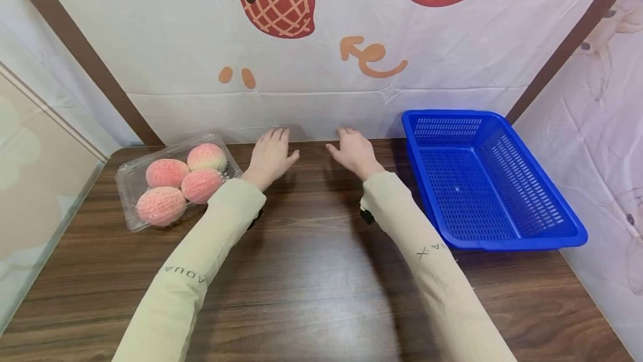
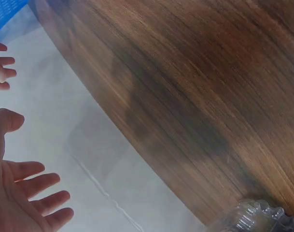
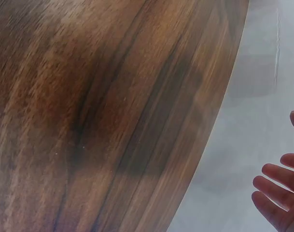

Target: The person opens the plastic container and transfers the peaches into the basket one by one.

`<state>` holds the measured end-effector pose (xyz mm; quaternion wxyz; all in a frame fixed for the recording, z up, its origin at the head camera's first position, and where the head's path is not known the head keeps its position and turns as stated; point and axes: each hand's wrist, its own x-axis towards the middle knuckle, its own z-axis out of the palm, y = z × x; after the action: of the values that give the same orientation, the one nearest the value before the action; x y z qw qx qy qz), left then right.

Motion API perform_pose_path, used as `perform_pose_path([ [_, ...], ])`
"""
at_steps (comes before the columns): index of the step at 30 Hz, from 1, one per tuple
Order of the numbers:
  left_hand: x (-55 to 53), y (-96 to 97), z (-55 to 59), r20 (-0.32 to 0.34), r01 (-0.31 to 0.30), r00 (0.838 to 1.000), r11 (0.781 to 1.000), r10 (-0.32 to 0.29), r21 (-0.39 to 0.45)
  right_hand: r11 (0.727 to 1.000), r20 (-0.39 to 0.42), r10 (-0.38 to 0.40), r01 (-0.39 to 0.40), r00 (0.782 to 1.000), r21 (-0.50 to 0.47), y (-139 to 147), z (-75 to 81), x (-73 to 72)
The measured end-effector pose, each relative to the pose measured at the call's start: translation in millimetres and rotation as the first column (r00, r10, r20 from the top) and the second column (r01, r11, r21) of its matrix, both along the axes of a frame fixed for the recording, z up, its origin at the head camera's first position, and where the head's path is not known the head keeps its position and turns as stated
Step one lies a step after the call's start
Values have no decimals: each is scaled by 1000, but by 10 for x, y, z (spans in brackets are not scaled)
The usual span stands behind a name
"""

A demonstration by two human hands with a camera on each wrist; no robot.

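Note:
Both hands hover over the far part of the wooden table (image 1: 311, 273), palms down and holding nothing. My left hand (image 1: 270, 157) has its fingers extended and thumb apart, just right of a clear plastic box (image 1: 132, 175). In that box lie several pink fruits that look like peaches (image 1: 162, 206), one of them yellowish on its lower side. My right hand (image 1: 353, 151) is likewise spread, left of a blue plastic basket (image 1: 437, 206). The left wrist view has the left hand (image 2: 21, 193) with spread fingers; the right wrist view has the right hand (image 3: 282, 188) with straight fingers.
The blue basket has perforated walls and base and sits at the table's right side. A white printed cloth (image 1: 321, 105) hangs right behind the table's far edge. More cloth (image 1: 593, 144) hangs along the right side, and a pale panel (image 1: 45, 172) borders the left.

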<state>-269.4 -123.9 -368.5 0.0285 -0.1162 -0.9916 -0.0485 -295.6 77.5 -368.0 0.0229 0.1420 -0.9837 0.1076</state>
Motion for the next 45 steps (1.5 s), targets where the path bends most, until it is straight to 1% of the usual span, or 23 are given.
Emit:
perform_pose_path([
  [3, 19, -23, 24, -6, 10, 1000, 1000, -10, 6, 1000, 10, 3, -3, 1000, 7, -29, 24, 11],
  [6, 33, -45, 38, -26, 18, 999, 1000, -17, 18, 1000, 15, 8, -8, 1000, 1, -62, 41, 25],
  [10, 74, -79, 80, -48, 27, 999, 999, -26, 35, 999, 16, 33, -32, 999, -7, -121, 61, 48],
  [19, 174, -192, 209, -32, 23, 999, 996, -20, 92, 997, 13, 81, -81, 997, -10, -264, 143, 113],
  [23, 214, -269, 245, -45, 14, 999, 991, -8, 130, 996, 12, 91, -91, 996, -3, -317, 167, 139],
  [27, 242, -360, 256, -63, 10, 998, 987, 0, 163, 994, 3, 107, -107, 994, 0, -356, 181, 160],
  [32, 272, -474, 246, -55, -5, 998, 983, 15, 182, 991, 4, 136, -136, 991, -7, -400, 195, 179],
  [36, 305, -558, 239, -48, -16, 999, 980, 26, 197, 988, 3, 152, -152, 988, 7, -431, 198, 194],
  [45, 388, -668, 226, -51, -24, 998, 972, 37, 235, 985, -12, 170, -169, 985, 18, -498, 222, 226],
])
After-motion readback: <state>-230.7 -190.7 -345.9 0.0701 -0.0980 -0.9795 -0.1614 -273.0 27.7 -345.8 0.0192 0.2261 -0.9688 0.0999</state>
